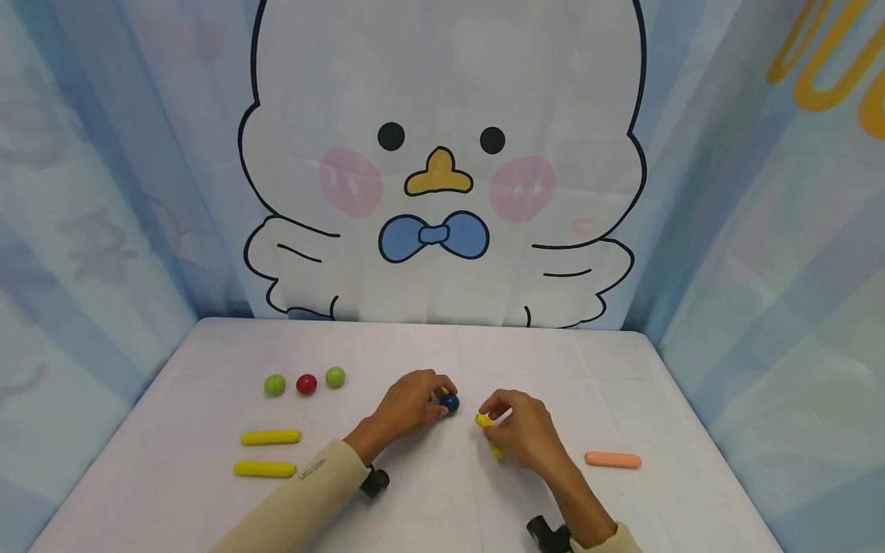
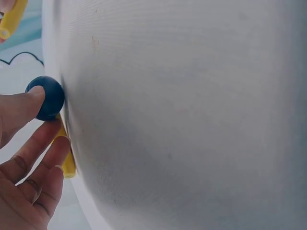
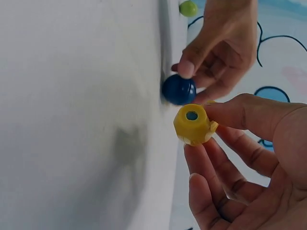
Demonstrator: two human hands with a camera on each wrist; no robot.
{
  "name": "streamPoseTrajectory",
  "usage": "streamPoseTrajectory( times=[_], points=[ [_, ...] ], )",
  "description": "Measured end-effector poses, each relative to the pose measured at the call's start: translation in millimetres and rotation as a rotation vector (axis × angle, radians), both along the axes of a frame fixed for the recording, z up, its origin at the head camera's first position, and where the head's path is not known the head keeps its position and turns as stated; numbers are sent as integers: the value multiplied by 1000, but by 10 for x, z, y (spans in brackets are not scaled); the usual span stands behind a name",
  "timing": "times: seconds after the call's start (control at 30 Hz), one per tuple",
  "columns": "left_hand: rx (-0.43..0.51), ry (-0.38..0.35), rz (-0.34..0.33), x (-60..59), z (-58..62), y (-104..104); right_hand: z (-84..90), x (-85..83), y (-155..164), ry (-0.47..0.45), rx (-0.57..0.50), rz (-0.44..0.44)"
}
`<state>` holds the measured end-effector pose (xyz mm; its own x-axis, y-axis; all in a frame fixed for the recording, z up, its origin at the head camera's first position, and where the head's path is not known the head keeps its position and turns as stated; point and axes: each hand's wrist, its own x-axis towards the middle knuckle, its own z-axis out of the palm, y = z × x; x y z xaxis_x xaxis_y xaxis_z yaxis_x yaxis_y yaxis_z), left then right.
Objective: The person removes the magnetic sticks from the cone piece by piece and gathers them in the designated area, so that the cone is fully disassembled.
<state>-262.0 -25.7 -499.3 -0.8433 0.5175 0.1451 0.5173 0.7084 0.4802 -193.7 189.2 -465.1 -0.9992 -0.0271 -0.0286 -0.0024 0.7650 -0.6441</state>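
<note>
A small, hard blue ball (image 1: 449, 402) was pinched by the left hand (image 1: 408, 405); a light, stiff yellow stick (image 1: 486, 422) was gripped at its end by the right hand (image 1: 523, 434).

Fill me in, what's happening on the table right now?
A person works at a white table. The left hand holds a blue ball with a yellow stick under it. The right hand pinches another yellow stick, its hollow end facing the ball. Two green balls, a red ball, two yellow sticks and an orange stick lie untouched.
</note>
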Motion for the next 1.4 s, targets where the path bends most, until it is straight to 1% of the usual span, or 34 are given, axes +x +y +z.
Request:
streamPoseTrajectory(
  times=[0.27, 0.43, 0.63, 0.77, 0.9, 1.03, 1.27, 1.4],
  points=[
    [-8, 2, 1, 8, 3, 4, 40, 82, 227, -17, -15, -82],
    [-1, 7, -20, 26, 14, -8, 15, 132, 333, -21, -7, -115],
    [-7, 5, -43, 67, 12, 7, -37, 202, 442, -26, 22, -111],
    [-25, 9, -23, 96, 18, 36, -55, 242, 482, -24, 47, -98],
    [-36, 30, 8, 107, 19, 63, -69, 278, 500, -14, 84, -77],
    [-32, 53, 22, 109, 18, 66, -109, 292, 496, -19, 116, -67],
    [-25, 35, 40, 104, 1, 55, -170, 286, 478, -46, 160, -61],
    [-28, 39, 40, 100, -3, 45, -167, 278, 466, -27, 177, -67]
  ],
)
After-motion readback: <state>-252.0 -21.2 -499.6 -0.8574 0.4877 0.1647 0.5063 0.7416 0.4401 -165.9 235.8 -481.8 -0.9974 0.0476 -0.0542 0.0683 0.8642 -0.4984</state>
